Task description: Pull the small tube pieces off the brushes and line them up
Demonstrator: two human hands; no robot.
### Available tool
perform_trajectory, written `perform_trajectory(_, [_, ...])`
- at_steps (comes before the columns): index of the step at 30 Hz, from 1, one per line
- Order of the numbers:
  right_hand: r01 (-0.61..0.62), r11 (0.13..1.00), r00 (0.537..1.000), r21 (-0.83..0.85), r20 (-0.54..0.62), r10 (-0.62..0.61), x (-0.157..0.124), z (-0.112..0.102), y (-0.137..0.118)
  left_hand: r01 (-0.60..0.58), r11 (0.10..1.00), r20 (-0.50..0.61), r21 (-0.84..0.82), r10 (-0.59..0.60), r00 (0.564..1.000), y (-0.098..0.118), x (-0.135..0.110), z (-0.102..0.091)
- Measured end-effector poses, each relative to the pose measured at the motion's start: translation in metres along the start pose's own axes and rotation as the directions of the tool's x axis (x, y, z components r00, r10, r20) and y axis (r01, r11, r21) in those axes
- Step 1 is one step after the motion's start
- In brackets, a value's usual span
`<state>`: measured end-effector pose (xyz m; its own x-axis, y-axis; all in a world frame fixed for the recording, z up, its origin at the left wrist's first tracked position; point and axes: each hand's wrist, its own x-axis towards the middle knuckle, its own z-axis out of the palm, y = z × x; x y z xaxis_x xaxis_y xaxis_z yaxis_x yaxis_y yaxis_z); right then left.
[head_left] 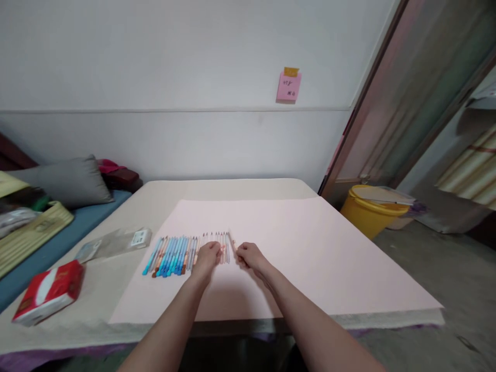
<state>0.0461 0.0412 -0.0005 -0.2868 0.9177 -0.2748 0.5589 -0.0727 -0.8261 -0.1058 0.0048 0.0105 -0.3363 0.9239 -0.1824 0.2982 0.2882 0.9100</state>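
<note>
A row of slim pens (170, 256) lies side by side on a pink sheet (310, 258), points facing away from me. Those at the left have blue, brown and pale barrels, several with wider blue or brown ends; those nearer the middle are whitish and pinkish. My left hand (209, 254) is over the right part of the row, fingers curled in; whatever they pinch there is hidden. Just right of the row, my right hand (248, 254) is closed around the lower end of a pale pen (231, 239), which tilts with its tip to the upper left.
On the table's left side lie a clear plastic packet (116, 245) and a red-and-white tissue pack (50, 292). A grey cushion (72, 181) rests on a blue seat farther left. Beyond the table's right edge stands a yellow bin (364, 214). A white wall (194, 144) rises behind.
</note>
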Motion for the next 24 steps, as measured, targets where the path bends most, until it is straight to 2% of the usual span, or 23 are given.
perform_trajectory(2, [0.041,0.99,0.997,0.134,0.064,-0.05,-0.014,-0.003,-0.001,0.017,0.994,0.034,-0.11,-0.013,0.999,0.004,-0.001,0.006])
perform_trajectory(4, [0.038,0.932,0.981,0.361,0.163,-0.102,-0.03,-0.007,0.001,0.091,0.939,0.121,-0.332,-0.053,0.991,0.01,0.0,0.011])
perform_trajectory(6, [-0.018,0.822,0.958,0.569,0.246,-0.15,-0.043,-0.012,0.003,0.228,0.77,0.253,-0.596,-0.089,0.963,0.016,0.001,0.016])
perform_trajectory(8, [-0.084,0.709,0.941,0.7,0.291,-0.175,-0.053,-0.017,0.005,0.33,0.574,0.336,-0.75,-0.1,0.937,0.022,0.0,0.022])
perform_trajectory(10, [-0.184,0.602,0.927,0.777,0.34,-0.156,-0.057,-0.02,0.006,0.335,0.508,0.331,-0.793,-0.101,0.938,0.027,-0.004,0.03])
perform_trajectory(13, [-0.356,0.451,0.896,0.818,0.437,-0.085,-0.058,-0.022,0.004,0.309,0.5,0.312,-0.809,-0.08,0.947,0.035,-0.014,0.041])
perform_trajectory(15, [-0.387,0.397,0.89,0.832,0.45,-0.074,-0.057,-0.023,0.001,0.305,0.5,0.31,-0.811,-0.076,0.948,0.039,-0.021,0.045])
perform_trajectory(17, [-0.343,0.414,0.906,0.843,0.412,-0.09,-0.058,-0.024,-0.003,0.301,0.495,0.307,-0.815,-0.072,0.949,0.044,-0.025,0.047])
perform_trajectory(18, [-0.293,0.452,0.923,0.842,0.373,-0.097,-0.059,-0.026,-0.005,0.299,0.494,0.309,-0.816,-0.064,0.949,0.045,-0.026,0.046])
perform_trajectory(21, [-0.061,0.652,0.981,0.756,0.166,-0.101,-0.063,-0.03,-0.008,0.286,0.509,0.311,-0.812,-0.038,0.95,0.048,-0.028,0.044])
perform_trajectory(24, [0.108,0.795,0.992,0.596,-0.011,-0.127,-0.065,-0.029,-0.008,0.26,0.539,0.28,-0.801,-0.046,0.959,0.047,-0.03,0.043])
